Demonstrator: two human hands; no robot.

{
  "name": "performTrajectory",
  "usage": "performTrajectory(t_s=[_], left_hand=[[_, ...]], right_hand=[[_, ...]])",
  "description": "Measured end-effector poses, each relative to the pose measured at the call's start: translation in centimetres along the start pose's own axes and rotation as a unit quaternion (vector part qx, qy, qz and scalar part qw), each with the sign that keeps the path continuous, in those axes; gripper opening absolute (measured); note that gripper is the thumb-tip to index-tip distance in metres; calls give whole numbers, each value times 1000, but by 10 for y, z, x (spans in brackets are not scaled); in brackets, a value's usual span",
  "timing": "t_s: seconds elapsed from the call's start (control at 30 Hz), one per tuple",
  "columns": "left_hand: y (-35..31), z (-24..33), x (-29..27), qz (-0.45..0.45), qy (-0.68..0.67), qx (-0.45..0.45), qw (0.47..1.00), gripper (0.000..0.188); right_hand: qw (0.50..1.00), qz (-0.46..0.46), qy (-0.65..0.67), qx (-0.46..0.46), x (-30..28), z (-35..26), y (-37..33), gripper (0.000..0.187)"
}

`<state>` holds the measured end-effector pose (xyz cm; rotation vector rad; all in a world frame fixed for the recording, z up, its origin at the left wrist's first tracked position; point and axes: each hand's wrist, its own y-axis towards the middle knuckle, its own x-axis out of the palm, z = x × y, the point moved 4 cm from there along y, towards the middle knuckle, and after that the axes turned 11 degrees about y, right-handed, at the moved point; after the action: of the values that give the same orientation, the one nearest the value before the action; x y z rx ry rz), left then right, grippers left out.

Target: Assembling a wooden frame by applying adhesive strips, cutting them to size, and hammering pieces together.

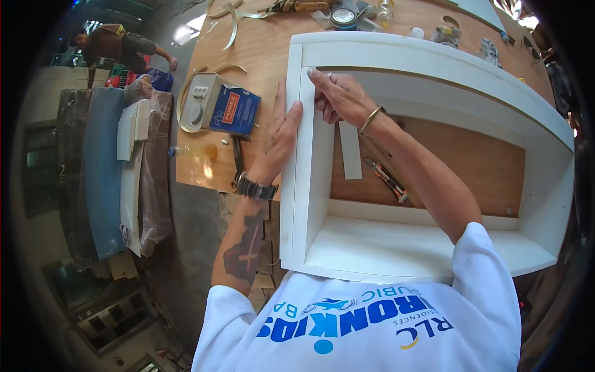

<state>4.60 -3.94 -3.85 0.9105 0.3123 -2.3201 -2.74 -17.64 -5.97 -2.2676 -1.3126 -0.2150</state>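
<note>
A white box-shaped cabinet frame (299,186) lies on the wooden table, its open face up. My left hand (282,133) rests along the outer side of its left panel, fingers stretched out flat and the thumb at the panel's edge. At that panel's far end, my right hand (341,96) reaches over the opening. Its thumb presses on the panel's upper edge while the other fingers curl in beside the inner face. I see nothing in the curled fingers. Inside the frame, a utility knife (387,181) and a narrow white strip (351,150) lie on the tabletop.
Left of the frame on the wooden table (248,49) stand a metal can (199,102), a blue box (235,110) and a bottle (195,150). Curled edging strips (232,28) and a round tin (343,17) lie farther back. Wrapped panels (108,173) stand left; another person (118,46) bends beyond.
</note>
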Motion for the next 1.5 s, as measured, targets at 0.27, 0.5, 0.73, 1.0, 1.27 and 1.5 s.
performTrajectory(t_s=[0.27,0.5,0.73,1.0,1.27,1.5], left_hand=[[-25,14,4,-72,35,-17,997,86],[-24,9,3,-82,14,-27,996,88],[-23,14,3,-72,39,-13,997,87],[-20,24,4,-66,26,-34,997,77],[-18,18,3,-37,58,21,997,73],[-17,13,4,-47,38,28,998,76]], right_hand=[[951,75,-249,-169,3,2,14,43],[932,84,-305,-174,9,-6,13,43],[954,95,-238,-156,5,-7,11,45],[943,157,-218,-199,6,2,13,45],[936,154,-243,-205,10,0,13,44],[943,111,-248,-194,5,-4,14,44]])
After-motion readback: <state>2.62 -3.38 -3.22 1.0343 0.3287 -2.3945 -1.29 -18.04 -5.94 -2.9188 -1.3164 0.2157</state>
